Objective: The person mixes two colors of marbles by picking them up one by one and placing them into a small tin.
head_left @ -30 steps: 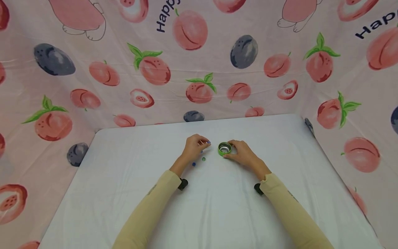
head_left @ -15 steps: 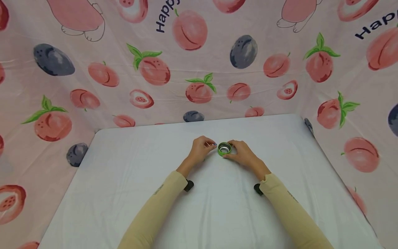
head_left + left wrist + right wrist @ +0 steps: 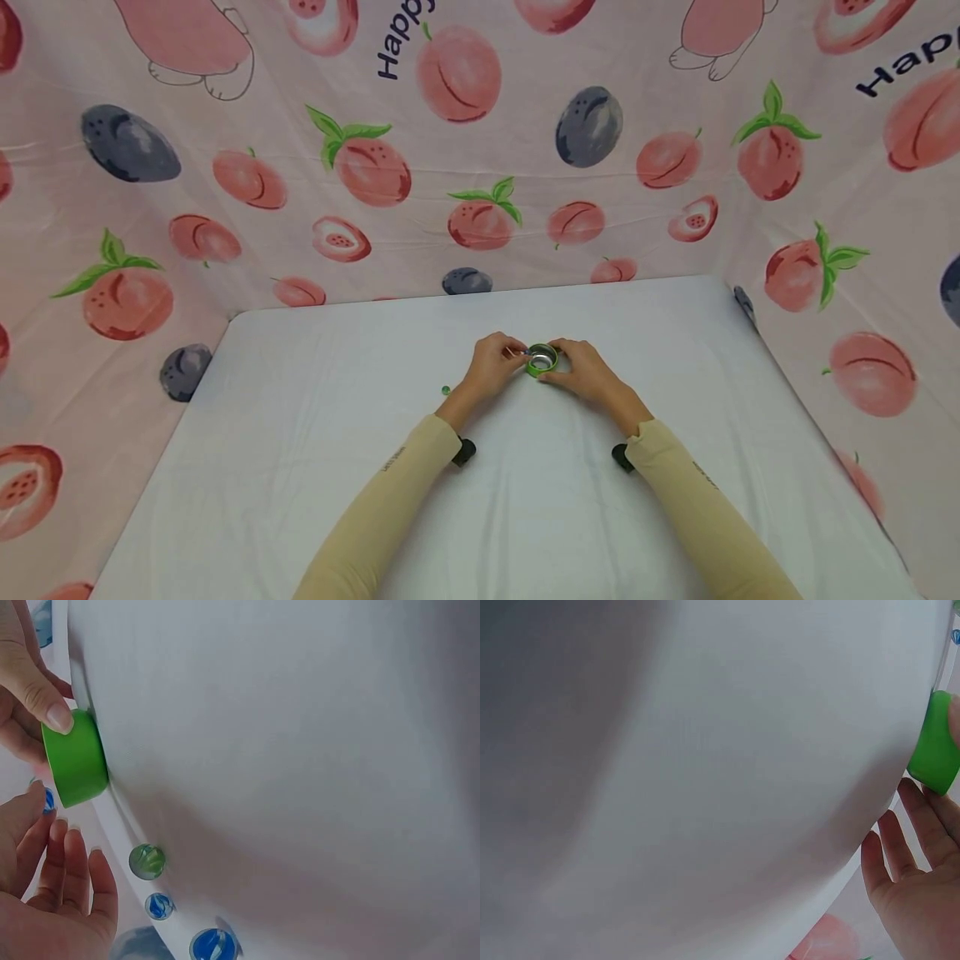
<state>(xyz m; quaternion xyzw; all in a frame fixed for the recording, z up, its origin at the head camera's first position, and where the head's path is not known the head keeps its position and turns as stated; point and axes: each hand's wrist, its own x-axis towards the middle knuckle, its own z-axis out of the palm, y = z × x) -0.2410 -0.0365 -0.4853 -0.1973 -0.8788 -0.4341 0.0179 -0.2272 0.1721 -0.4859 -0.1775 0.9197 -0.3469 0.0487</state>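
Little seems done: swirled glass marbles [image 3: 147,862] lie on the white worktop [image 3: 315,392], the left hand [image 3: 494,365] pinches a blue glass marble [image 3: 49,800] beside the round green metal-lined tin [image 3: 78,762] the right hand [image 3: 588,372] grips, none visible inside.

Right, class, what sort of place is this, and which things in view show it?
Probably a makeshift recording booth indoors: fruit-printed fabric hangs behind and on both sides of a white-covered table, and a small black device, perhaps a camera, sits at each wrist.
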